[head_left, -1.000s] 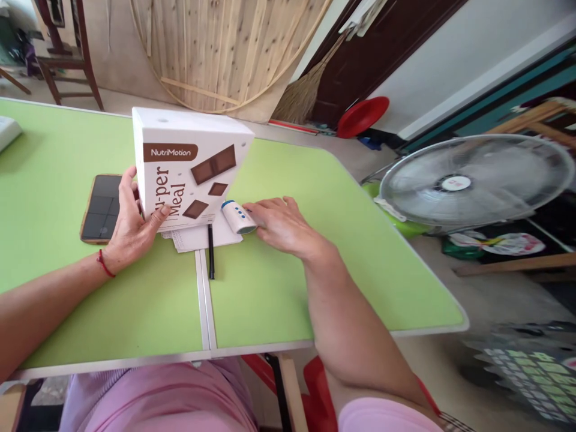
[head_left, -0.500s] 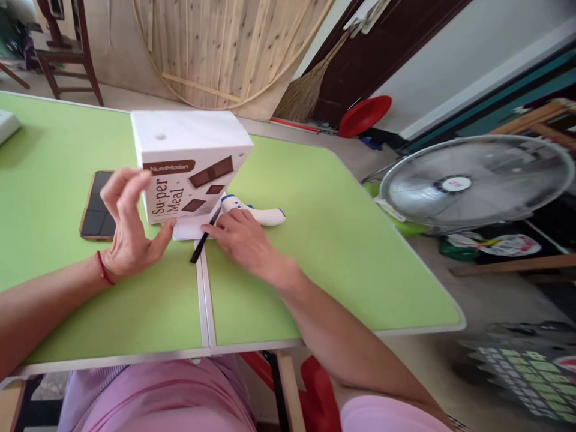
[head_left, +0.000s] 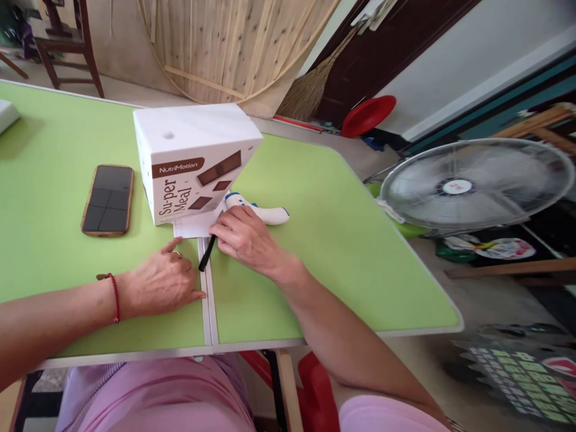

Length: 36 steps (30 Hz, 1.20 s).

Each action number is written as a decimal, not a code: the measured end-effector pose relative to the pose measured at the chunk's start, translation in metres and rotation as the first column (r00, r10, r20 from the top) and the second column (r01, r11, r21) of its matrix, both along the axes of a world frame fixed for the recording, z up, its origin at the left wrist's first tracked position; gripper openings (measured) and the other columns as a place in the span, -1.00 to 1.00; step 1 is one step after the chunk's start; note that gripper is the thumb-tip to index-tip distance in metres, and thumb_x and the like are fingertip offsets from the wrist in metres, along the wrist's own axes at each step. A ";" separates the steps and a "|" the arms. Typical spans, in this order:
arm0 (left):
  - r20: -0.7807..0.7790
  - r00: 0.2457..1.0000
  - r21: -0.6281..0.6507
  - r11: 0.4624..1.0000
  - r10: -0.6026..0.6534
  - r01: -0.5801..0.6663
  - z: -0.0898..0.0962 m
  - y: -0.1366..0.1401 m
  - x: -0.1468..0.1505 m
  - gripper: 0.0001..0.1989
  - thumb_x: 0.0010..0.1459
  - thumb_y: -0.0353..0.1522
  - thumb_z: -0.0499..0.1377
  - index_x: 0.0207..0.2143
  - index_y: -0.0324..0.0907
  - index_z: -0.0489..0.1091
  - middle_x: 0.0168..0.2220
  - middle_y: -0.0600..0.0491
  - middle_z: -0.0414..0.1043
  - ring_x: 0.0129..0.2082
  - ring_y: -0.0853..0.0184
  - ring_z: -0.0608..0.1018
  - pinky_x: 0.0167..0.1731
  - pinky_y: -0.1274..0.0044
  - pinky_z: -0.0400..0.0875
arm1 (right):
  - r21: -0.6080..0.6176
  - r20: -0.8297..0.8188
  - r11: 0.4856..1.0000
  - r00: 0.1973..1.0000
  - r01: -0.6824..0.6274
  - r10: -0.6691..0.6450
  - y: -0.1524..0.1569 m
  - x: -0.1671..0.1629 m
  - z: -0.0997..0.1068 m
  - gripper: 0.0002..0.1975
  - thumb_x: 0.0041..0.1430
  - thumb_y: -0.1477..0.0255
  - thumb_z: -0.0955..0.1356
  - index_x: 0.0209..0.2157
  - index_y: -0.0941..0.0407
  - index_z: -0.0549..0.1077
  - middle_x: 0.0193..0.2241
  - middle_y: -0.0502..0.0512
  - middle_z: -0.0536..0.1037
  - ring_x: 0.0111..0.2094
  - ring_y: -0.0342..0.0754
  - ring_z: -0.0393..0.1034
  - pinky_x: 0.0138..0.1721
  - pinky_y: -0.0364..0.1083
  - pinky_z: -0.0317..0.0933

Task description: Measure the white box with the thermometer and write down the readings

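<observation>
A white box (head_left: 180,195) printed "NutriMotion Su-per Meal" stands upright on the green table. A piece of white paper (head_left: 191,227) with faint writing shows from under its near edge. My right hand (head_left: 247,240) is closed on a black pen (head_left: 206,255) over the paper's right part; the pen's other end is hidden by the fingers. Beyond that hand lies a white and blue handheld thermometer (head_left: 272,215), partly covered. My left hand (head_left: 162,281) rests palm down on the table holding nothing, its index fingertip at the paper's lower edge and its thumb stretched out.
A phone (head_left: 108,201) in a brown-edged case lies left of the box. At the far left edge sits part of a white object (head_left: 6,114). A metal seam (head_left: 207,312) crosses the table. To the right stands a large fan (head_left: 477,186) beyond the table edge.
My left hand has come down from its raised spot beside the box to the table by the paper. The phone now shows fully. My right hand has the pen's near end swung slightly right.
</observation>
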State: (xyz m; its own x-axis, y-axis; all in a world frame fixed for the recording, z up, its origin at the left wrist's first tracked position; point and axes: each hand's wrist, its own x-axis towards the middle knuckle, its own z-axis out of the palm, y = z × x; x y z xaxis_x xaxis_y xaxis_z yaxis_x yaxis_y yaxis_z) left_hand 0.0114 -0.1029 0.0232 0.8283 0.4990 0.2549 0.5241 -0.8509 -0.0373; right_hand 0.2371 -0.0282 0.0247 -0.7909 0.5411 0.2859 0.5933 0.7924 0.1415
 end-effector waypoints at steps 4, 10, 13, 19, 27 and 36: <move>-0.042 0.999 0.002 1.000 0.026 -0.026 -0.001 -0.004 0.003 -0.53 0.23 -0.08 0.35 -0.58 -0.19 0.41 -0.61 0.08 0.45 -0.58 0.25 0.56 0.09 0.22 0.46 | -0.111 -0.265 0.993 0.964 -0.036 0.005 -0.007 0.002 0.010 -0.84 0.17 0.55 0.29 -0.38 0.05 0.48 -0.40 0.12 0.55 -0.30 0.06 0.38 -0.22 0.04 0.25; -0.025 1.000 0.023 1.000 0.011 -0.010 -0.001 -0.004 0.006 -0.56 0.19 -0.13 0.39 -0.60 -0.20 0.43 -0.63 0.08 0.45 -0.60 0.25 0.55 0.03 0.22 0.49 | -0.541 -0.736 0.798 0.609 -0.265 -0.297 -0.036 -0.017 0.014 -0.90 0.24 0.38 0.28 -0.25 0.03 0.43 -0.42 0.04 0.57 -0.38 -0.03 0.50 -0.27 0.00 0.40; -0.015 1.000 0.048 0.999 0.013 -0.012 -0.002 -0.005 0.008 -0.58 0.16 -0.17 0.41 -0.62 -0.20 0.43 -0.64 0.08 0.44 -0.60 0.24 0.55 0.01 0.18 0.49 | -0.674 -0.715 0.650 0.531 -0.351 -0.455 -0.036 -0.034 0.001 -0.83 0.20 0.32 0.31 -0.21 0.06 0.46 -0.43 0.02 0.60 -0.40 -0.04 0.51 -0.28 0.00 0.43; 0.014 0.997 0.038 0.996 0.078 -0.078 -0.002 -0.009 0.013 -0.58 0.10 -0.16 0.44 -0.62 -0.22 0.43 -0.65 0.07 0.43 -0.60 0.22 0.55 0.02 0.08 0.48 | -0.673 -0.715 0.706 0.439 -0.220 -0.544 -0.026 -0.047 -0.021 -0.91 0.03 0.37 0.39 -0.45 0.05 0.39 -0.59 -0.11 0.43 -0.60 -0.18 0.26 -0.56 -0.16 0.21; -0.003 0.998 0.068 0.995 0.067 -0.067 -0.001 -0.011 0.012 -0.61 0.11 -0.19 0.43 -0.60 -0.22 0.44 -0.65 0.05 0.43 -0.60 0.23 0.54 -0.08 0.10 0.51 | -0.655 -0.696 0.740 0.506 -0.156 -0.510 -0.031 -0.048 -0.018 -0.95 0.01 0.41 0.39 -0.41 0.07 0.47 -0.57 -0.07 0.52 -0.58 -0.17 0.33 -0.53 -0.16 0.26; -0.027 0.996 0.070 0.994 0.084 -0.082 0.002 -0.013 0.015 -0.60 0.12 -0.17 0.43 -0.60 -0.24 0.46 -0.64 0.03 0.43 -0.58 0.22 0.54 -0.03 0.06 0.52 | -0.586 -0.705 0.798 0.576 -0.144 -0.414 -0.031 -0.049 -0.021 -0.95 0.13 0.40 0.37 -0.39 0.07 0.48 -0.55 -0.07 0.55 -0.56 -0.17 0.39 -0.51 -0.18 0.30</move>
